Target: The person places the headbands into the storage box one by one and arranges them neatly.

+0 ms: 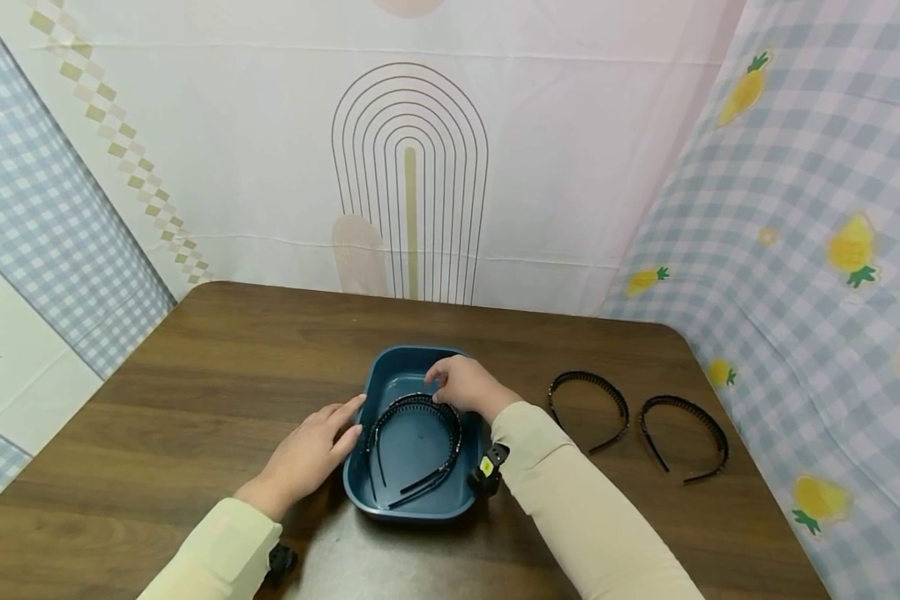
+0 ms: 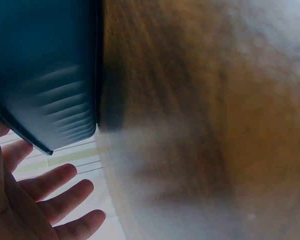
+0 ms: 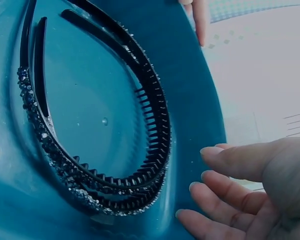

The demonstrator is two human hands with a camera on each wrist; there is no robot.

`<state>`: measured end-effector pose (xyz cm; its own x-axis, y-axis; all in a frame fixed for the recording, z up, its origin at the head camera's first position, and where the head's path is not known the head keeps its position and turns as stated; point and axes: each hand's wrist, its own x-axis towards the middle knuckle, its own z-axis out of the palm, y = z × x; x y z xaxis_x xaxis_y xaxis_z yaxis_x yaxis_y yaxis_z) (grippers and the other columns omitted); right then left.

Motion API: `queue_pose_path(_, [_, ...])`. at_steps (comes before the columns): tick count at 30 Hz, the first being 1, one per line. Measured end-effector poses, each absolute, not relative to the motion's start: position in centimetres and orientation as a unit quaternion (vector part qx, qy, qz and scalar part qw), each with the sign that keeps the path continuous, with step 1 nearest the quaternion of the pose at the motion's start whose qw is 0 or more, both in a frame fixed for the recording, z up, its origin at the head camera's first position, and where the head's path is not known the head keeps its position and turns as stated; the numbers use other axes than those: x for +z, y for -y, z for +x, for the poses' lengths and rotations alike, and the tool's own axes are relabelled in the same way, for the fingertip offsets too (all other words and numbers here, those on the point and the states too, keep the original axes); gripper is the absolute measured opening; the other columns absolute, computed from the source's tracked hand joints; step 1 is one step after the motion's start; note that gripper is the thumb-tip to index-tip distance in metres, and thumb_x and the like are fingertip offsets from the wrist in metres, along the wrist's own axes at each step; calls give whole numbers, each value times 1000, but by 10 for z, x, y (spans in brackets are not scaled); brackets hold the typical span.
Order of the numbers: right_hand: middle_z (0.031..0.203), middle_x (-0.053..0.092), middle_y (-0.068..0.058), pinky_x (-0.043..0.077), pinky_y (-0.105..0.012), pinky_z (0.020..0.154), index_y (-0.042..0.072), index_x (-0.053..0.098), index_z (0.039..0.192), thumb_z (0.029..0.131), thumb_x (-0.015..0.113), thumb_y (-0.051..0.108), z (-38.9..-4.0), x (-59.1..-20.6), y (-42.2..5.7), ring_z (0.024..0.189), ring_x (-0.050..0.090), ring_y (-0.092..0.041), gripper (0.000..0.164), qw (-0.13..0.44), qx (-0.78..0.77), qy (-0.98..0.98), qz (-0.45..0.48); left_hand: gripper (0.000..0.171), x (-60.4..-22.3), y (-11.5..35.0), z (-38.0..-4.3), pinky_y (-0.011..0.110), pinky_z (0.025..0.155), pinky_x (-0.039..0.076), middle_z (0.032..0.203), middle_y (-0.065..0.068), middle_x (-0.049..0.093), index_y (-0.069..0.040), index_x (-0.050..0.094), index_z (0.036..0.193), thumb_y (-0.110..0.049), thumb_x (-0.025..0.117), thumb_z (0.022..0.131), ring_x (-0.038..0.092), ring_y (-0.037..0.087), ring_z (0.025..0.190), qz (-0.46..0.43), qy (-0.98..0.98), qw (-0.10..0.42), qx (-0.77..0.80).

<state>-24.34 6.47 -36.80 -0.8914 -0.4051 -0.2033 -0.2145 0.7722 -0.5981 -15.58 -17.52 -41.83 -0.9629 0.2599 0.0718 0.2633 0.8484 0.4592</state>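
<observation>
Two black headbands [image 1: 456, 442] lie overlapped inside a blue plastic basin [image 1: 420, 510]. The right wrist view shows dark glittering stones along the headbands [image 3: 65, 172] and comb teeth on their inner side. My right hand [image 1: 471, 385] is over the far right part of the basin, fingers loosely bent. In the right wrist view its fingertips are apart from the headbands and hold nothing. My left hand [image 1: 307, 450] touches the basin's left rim with extended fingers. From the left wrist, the basin's outer wall [image 2: 50, 100] is seen beside the spread fingers.
Two more black headbands, one nearer [image 1: 626, 408] and one farther right [image 1: 722, 442], lie on the brown wooden table [image 1: 232, 375] right of the basin. A patterned white cloth [image 1: 555, 167] hangs behind the table, with checked cloth [image 1: 795, 292] at the right.
</observation>
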Motion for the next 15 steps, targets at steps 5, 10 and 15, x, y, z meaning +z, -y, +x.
queue_pose_path(5, [95, 62, -6, 51, -32, 70, 5, 67, 117, 89, 67, 5, -242, -366, -72, 79, 56, -18, 28, 155, -321, -918, -172, 51, -418, 175, -156, 58, 102, 39, 139, 18, 51, -15, 40, 149, -31, 49, 101, 48, 39, 126, -133, 962, -1, -240])
queue_pose_path(10, [98, 61, -7, 53, -31, 66, 5, 65, 121, 90, 66, 6, -242, -368, -80, 80, 57, -18, 31, 155, -390, -895, -152, 51, -417, 175, -156, 59, 102, 39, 139, 18, 50, -15, 40, 149, -32, 48, 101, 48, 39, 127, -129, 962, -5, -240])
queue_pose_path(15, [99, 59, -7, 56, -33, 67, 4, 63, 123, 91, 66, 6, -243, -373, -89, 84, 57, -18, 32, 133, -458, -867, -145, 52, -417, 174, -156, 58, 102, 38, 140, 18, 50, -16, 39, 149, -32, 48, 101, 48, 39, 127, -128, 962, -8, -241])
